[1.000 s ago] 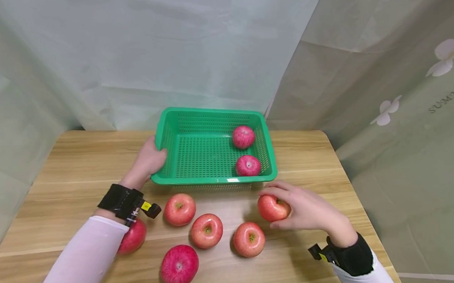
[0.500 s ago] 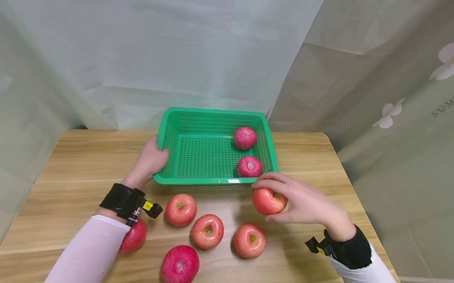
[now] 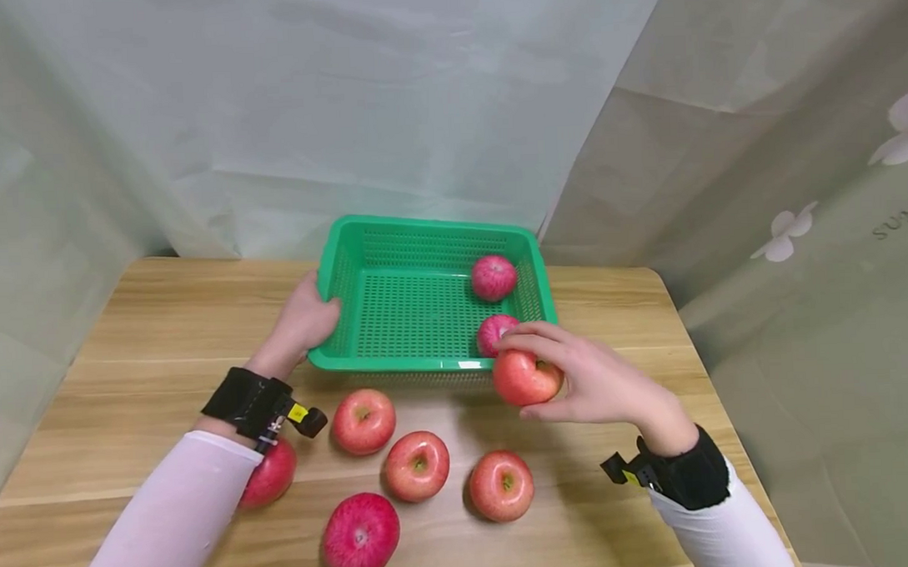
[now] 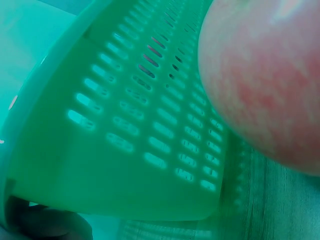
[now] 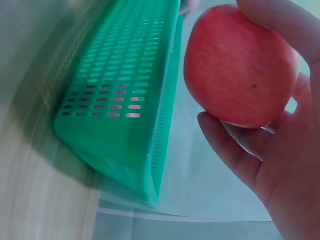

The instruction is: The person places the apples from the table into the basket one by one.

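Observation:
A green slotted plastic basket (image 3: 412,364) stands at the back of the table. My left hand (image 3: 308,318) grips its left rim, thumb over the edge. Two dark pink apples lie inside at the right: the rear apple (image 3: 494,277) shows whole, while the front apple (image 3: 490,334) is partly hidden behind my fingers. My right hand (image 3: 596,379) holds a light red apple (image 3: 523,379) between thumb and fingers, raised at the basket's front right corner. In the right wrist view this apple (image 5: 240,67) is beside the basket's rim, off the table.
Loose on the wooden table (image 3: 620,511) lie a light red apple (image 3: 364,421), another light red apple (image 3: 417,466), a third (image 3: 501,485) and a dark pink apple (image 3: 361,536). One more apple (image 3: 271,475) is partly under my left forearm. A pale curtain (image 3: 388,111) hangs behind.
My right hand has lifted the light red apple and carried it up and leftward to the basket's front right corner. My left hand keeps its grip on the basket.

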`<state>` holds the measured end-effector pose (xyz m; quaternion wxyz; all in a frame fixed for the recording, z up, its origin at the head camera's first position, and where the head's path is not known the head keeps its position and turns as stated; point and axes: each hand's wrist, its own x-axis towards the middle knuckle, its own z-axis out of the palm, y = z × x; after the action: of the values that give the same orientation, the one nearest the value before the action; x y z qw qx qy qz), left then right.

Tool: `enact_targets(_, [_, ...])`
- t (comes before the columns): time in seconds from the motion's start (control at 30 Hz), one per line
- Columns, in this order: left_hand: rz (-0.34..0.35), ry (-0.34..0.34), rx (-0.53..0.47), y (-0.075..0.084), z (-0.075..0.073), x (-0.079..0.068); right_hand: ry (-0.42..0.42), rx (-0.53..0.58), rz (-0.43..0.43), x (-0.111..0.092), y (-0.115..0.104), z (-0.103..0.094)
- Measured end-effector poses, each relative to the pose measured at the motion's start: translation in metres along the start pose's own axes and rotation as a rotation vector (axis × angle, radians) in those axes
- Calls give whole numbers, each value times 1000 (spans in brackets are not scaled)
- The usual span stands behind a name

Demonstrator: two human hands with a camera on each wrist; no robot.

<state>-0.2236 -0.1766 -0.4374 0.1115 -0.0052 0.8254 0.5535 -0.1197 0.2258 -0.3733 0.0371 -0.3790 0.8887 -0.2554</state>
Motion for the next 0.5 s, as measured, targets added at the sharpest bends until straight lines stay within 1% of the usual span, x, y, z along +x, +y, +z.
enact_targets(0.17, [-3,7,5,0,0,-1,20,18,-27,15,6,-4])
enact_targets(0.27, [-2,8,9,-1,0,-1,23,16,-23,23,10,-5])
enact_targets(0.5, [3,13,21,-2,1,1,15,-33,-9,41,19,-6])
